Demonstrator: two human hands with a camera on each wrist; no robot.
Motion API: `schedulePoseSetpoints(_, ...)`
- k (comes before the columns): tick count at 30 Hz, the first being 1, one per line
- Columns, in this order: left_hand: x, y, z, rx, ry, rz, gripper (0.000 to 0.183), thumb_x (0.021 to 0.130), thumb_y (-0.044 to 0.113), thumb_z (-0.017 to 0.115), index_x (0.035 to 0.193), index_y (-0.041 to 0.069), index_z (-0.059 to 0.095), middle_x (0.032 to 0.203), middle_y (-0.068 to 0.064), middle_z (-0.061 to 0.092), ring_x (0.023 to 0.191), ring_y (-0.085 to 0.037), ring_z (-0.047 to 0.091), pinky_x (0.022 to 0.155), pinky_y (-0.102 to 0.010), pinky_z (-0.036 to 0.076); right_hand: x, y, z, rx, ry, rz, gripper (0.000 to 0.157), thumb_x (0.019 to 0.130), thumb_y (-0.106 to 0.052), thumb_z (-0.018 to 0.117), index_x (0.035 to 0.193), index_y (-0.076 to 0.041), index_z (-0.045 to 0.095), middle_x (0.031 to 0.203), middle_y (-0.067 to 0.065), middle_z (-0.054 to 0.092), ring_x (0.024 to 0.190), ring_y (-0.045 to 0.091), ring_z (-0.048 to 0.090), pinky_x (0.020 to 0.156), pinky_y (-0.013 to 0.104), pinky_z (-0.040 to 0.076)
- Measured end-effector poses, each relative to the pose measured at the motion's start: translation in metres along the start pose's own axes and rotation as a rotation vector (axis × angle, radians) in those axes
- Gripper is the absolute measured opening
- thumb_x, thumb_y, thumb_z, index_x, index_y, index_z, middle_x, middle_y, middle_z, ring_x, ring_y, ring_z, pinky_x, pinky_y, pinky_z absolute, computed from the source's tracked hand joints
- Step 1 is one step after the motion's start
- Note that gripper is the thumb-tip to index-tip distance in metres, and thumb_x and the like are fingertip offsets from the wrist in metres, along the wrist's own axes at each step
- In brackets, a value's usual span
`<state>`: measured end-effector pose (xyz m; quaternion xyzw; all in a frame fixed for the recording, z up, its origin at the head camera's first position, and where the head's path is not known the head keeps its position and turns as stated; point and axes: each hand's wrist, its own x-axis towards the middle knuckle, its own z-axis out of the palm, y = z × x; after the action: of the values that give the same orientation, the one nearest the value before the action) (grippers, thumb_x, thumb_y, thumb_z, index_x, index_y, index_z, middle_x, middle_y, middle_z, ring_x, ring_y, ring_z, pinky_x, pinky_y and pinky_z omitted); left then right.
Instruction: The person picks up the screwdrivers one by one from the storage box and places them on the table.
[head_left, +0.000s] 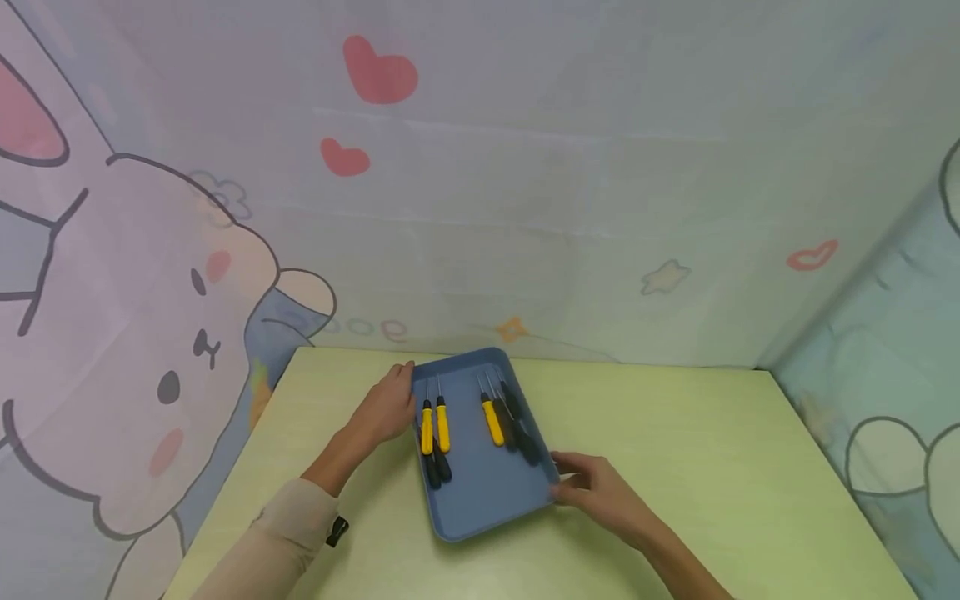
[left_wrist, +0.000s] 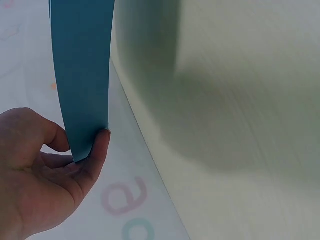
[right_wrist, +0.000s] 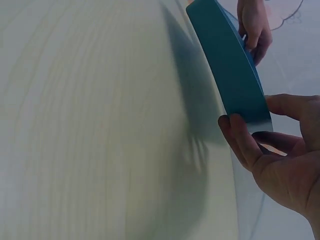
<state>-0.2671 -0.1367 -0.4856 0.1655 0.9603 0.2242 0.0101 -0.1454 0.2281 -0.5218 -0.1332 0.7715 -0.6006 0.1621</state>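
Three yellow-handled screwdrivers lie in the blue tray, two along its left side and one toward its right, with black-handled tools in both groups. On my head feed, the left hand grips the far left corner, and the right hand grips the near right one, fingers and thumb pinching the wall. I see the tray held above the desk.
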Motion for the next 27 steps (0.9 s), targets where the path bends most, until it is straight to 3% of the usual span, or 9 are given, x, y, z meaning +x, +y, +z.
schedulePoseSetpoints(9,0.012,0.03,0.017,0.016,-0.044,0.065,0.055,0.107,0.006,0.049,0.156,-0.015,0.035,0.153,-0.032,0.046,0.119,-0.042,0.065,0.101,-0.051,0.056,-0.028,0.011,-0.015,0.073,-0.082,0.056,0.069,0.103,-0.008,0.068,0.157,0.017,0.033,0.144,0.033,0.055,0.114,0.035,0.069,0.091,0.034,0.062)
schedulePoseSetpoints(16,0.021,0.041,0.033,0.002,-0.086,0.086,0.056,0.108,0.006,0.051,0.158,-0.012,0.035,0.155,-0.029,0.046,0.111,-0.037,0.068,0.098,-0.049,0.057,-0.039,0.022,-0.022,0.056,-0.094,0.078,0.07,0.104,-0.01,0.068,0.157,0.018,0.032,0.142,0.03,0.057,0.109,0.03,0.069,0.087,0.032,0.061)
schedulePoseSetpoints(27,0.028,0.045,0.047,-0.012,-0.108,0.129,0.056,0.107,0.005,0.05,0.158,-0.012,0.034,0.156,-0.029,0.045,0.131,-0.04,0.059,0.109,-0.049,0.052,-0.045,0.032,-0.023,0.043,-0.115,0.086,0.068,0.102,-0.007,0.067,0.155,0.02,0.032,0.139,0.029,0.058,0.104,0.026,0.068,0.084,0.029,0.06)
